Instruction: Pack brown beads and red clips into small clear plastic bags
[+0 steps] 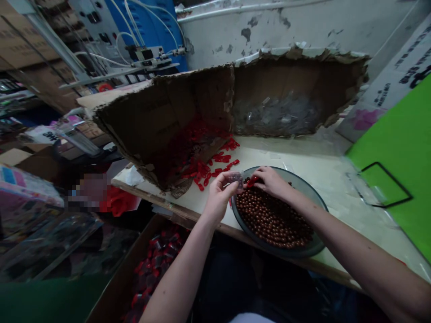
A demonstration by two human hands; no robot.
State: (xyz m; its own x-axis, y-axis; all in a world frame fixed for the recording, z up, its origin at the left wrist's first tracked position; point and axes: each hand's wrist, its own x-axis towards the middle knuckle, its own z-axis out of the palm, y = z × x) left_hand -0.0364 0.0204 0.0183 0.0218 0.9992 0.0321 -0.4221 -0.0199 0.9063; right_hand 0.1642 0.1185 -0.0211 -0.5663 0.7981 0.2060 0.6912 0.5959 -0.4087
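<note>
Left hand (218,198) raised at the near rim of a wide, shallow bowl (305,178), fingers curled together around a small clear packet (235,178), its contents too small to make out. Right hand (270,181) just beside it above the bowl, thumb and fingers pinched together on a red capsule-shaped piece (252,181). Round brown beads (272,217) heaped inside the bowl, right under both hands. Loose red pieces (215,165) strewn across the cream tabletop (332,188) and into a torn cardboard box (151,130) lying open on its side, with a carton of red-and-dark items (158,264) below the table edge. Best kept low over the bowl, 2 hands close together, the pinch light but firm: the small red piece could slip easily, and any knock to the rim could set the beads rolling.
</note>
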